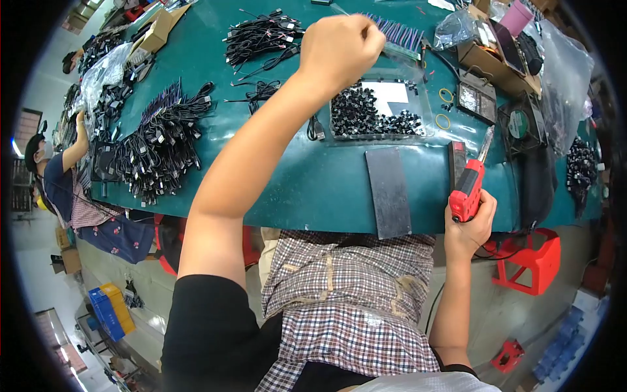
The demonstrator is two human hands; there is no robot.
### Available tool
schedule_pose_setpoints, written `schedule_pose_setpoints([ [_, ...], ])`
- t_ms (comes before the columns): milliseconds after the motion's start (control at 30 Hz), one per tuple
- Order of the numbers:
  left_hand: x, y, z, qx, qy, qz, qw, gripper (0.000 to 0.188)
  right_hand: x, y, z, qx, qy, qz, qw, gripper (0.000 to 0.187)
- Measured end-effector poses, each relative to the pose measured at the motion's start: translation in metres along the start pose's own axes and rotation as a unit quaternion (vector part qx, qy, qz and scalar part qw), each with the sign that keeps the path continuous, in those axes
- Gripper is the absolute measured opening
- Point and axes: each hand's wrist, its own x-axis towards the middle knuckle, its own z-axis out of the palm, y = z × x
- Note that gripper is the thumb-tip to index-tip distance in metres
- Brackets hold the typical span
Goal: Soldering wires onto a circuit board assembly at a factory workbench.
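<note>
My left hand (pixel 341 51) is stretched far across the table, its fingers curled closed beside a row of purple and black wires (pixel 400 34). Whatever may be between those fingers is hidden. In my right hand (pixel 475 225), near the table's front edge, is a red soldering gun (pixel 467 189), its metal tip pointing up and away. Below my left wrist sits a clear tray (pixel 418 136) of small black parts (pixel 356 112) with a white card in it. A dark flat slab (pixel 388 193) lies between the tray and the front edge.
Bundles of black cables (pixel 166 140) lie at left, with more cables (pixel 261 38) at the back. On the right are a small box (pixel 477 99), a fan (pixel 522 124) and an open carton (pixel 499 55). A co-worker (pixel 65 170) sits far left; a red stool (pixel 532 261) stands below right.
</note>
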Motion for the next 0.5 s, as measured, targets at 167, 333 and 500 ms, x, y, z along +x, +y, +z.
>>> schedule_pose_setpoints([
  [167,-0.066,0.029,-0.036,-0.211,-0.084,-0.102,0.969,0.014,0.0,0.011,0.004,0.03,0.015,-0.047,0.998,0.057],
  [333,-0.118,0.056,-0.052,-0.304,-0.175,-0.215,0.912,0.021,-0.006,0.02,0.001,0.143,0.04,0.021,0.989,0.058],
  [500,-0.147,0.081,-0.053,-0.336,-0.164,-0.27,0.887,0.016,-0.015,-0.025,-0.028,0.26,0.044,0.129,0.956,0.063],
])
